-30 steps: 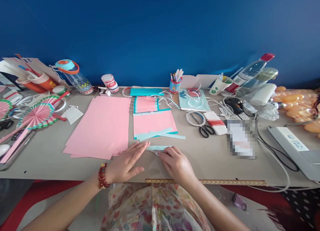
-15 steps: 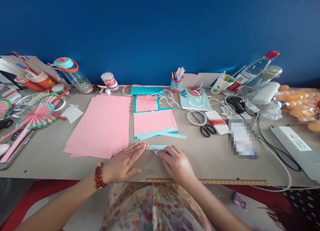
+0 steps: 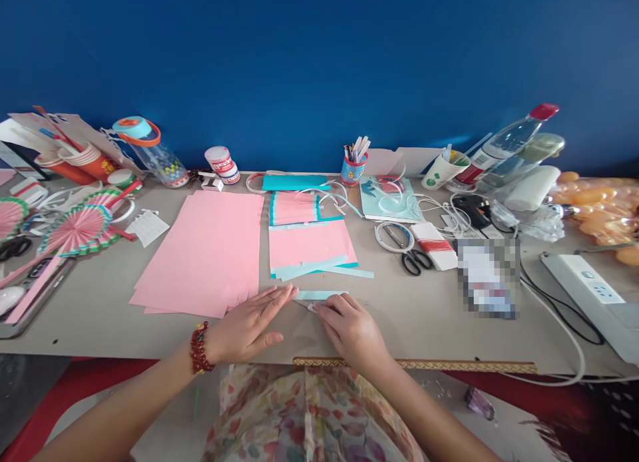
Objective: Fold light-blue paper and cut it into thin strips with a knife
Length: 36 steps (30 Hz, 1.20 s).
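A short light blue paper strip lies flat on the table between my hands. My left hand rests flat with its fingers stretched out, the fingertips at the strip's left end. Part of that hand lies over the lower corner of the pink paper sheets. My right hand is closed at the strip's right end, its fingers pinched on a small pale thing with a thin tip, whose kind I cannot make out. Beyond the strip, more light blue strips lie across a pink sheet with blue edges.
A pleated pink paper piece lies farther back. Right of it are black-handled scissors, a tape roll, a card wound with red thread and a power strip. Paper fans and a water bottle stand left.
The view has shifted very slightly. My right hand's fingers have moved a little off the strip, so more of its right end shows. The left hand stays in place.
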### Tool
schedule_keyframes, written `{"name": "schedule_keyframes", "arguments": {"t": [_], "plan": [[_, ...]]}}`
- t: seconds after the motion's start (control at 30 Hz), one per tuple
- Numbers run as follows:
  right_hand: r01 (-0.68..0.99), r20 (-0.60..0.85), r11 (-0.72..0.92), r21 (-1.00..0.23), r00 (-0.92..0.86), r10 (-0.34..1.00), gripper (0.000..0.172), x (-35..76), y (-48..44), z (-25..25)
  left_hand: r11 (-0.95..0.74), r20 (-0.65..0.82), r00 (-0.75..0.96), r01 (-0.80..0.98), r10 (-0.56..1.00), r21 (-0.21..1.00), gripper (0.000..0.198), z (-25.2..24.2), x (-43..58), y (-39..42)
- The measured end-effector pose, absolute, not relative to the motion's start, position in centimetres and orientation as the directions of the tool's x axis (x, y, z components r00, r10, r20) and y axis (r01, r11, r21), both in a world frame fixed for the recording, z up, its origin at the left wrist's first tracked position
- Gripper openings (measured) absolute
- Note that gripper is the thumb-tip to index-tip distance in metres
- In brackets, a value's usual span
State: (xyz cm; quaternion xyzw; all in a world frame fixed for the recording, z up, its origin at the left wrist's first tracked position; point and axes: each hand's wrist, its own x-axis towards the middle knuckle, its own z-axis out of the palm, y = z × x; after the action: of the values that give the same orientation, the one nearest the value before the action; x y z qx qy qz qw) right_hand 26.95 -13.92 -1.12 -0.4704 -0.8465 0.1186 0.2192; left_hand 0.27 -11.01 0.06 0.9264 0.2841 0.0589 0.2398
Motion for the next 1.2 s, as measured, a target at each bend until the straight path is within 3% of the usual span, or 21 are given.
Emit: {"name": "schedule_keyframes", "arguments": {"t": [0.53, 0.77, 1.03, 1.2], "plan": [[0.73, 0.289, 0.544, -0.413, -0.461, 0.839, 0.025, 28.1, -13.3, -1.1, -0.707, 0.0, 0.788, 0.552, 0.616, 0.442, 0.072, 0.0, 1.6, -12.4], [0.713, 0.317, 0.563, -0.418, -0.466, 0.826, 0.024, 28.7, -13.0, -1.5, -0.551, 0.086, 0.677, 0.512, 0.731, 0.659, 0.063, 0.3, 0.7, -12.5], [0.706, 0.285, 0.561, -0.432, -0.483, 0.828, 0.025, 28.8, -12.9, -1.5, -0.643, 0.108, 0.714, 0.541, 0.692, 0.543, 0.067, 0.0, -0.5, -10.9], [0.701, 0.29, 0.581, -0.413, -0.504, 0.814, 0.024, 28.3, -12.8, -1.5, -0.651, 0.099, 0.723, 0.542, 0.683, 0.531, 0.068, -0.1, -0.5, -10.8]]}}
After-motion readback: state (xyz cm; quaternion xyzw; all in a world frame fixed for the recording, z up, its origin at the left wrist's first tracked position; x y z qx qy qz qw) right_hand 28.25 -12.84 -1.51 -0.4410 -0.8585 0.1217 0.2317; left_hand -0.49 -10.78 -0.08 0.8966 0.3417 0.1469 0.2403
